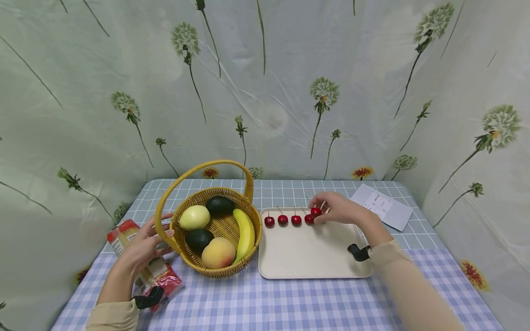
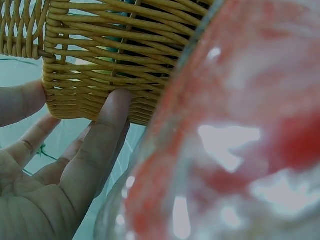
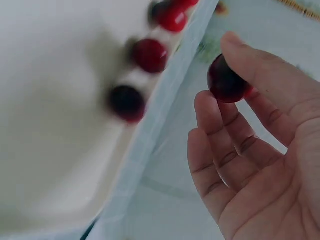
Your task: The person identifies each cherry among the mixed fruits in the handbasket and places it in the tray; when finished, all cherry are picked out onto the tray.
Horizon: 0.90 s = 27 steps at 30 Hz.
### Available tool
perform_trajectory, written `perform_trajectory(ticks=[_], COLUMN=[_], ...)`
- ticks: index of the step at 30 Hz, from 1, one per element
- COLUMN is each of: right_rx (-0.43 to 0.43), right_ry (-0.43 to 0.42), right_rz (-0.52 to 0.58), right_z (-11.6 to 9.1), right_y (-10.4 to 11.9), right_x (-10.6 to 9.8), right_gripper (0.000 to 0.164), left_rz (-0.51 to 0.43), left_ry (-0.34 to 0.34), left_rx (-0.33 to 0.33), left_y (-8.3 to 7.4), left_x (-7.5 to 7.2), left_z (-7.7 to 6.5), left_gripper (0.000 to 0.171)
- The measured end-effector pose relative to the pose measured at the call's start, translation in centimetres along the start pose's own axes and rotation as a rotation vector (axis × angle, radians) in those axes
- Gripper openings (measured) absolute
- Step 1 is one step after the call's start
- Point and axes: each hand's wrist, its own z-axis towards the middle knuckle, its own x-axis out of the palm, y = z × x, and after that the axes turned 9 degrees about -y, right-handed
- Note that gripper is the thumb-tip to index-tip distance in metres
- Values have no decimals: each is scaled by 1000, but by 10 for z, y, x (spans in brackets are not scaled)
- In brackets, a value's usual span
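My right hand (image 1: 337, 209) pinches a red cherry (image 3: 228, 80) between thumb and fingers, above the back of a cream tray (image 1: 306, 257). To its left, several cherries with stems (image 1: 283, 219) stand in a row along the tray's far edge. My left hand (image 1: 145, 243) is at the left side of a yellow wicker basket (image 2: 115, 55), its fingers extended against the weave. Inside the basket are a banana (image 1: 245, 234), a peach (image 1: 218, 253), a pale green fruit (image 1: 194, 217) and two dark avocados (image 1: 220, 205).
A red-and-clear plastic packet (image 1: 165, 278) lies under the left forearm, left of the basket. Behind the right wrist is a white labelled pouch (image 1: 383, 206). Checked cloth (image 1: 256, 303) covers the table, and a flowered curtain (image 1: 273, 101) hangs behind it.
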Motion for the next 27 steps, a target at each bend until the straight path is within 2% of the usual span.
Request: perform_trajectory(ticks=[4, 8, 12, 17, 27], right_rx=[68, 150, 162, 151, 138], right_ry=[-47, -42, -39, -51, -68], right_rz=[-42, -71, -78, -70, -96], right_z=[-10, -16, -18, -18, -19], right_y=[-29, -53, -69, -76, -74], right_x=[-4, 0, 5, 11, 16], right_gripper=[31, 33, 34, 33, 38], left_rz=[0, 1, 3, 8, 34], left_ry=[-2, -1, -1, -3, -8], left_rx=[3, 2, -7, -13, -9], left_y=[0, -1, 0, 0, -1], left_x=[0, 0, 0, 0, 1], left_z=[1, 1, 1, 2, 2], left_gripper=[68, 67, 67, 67, 68])
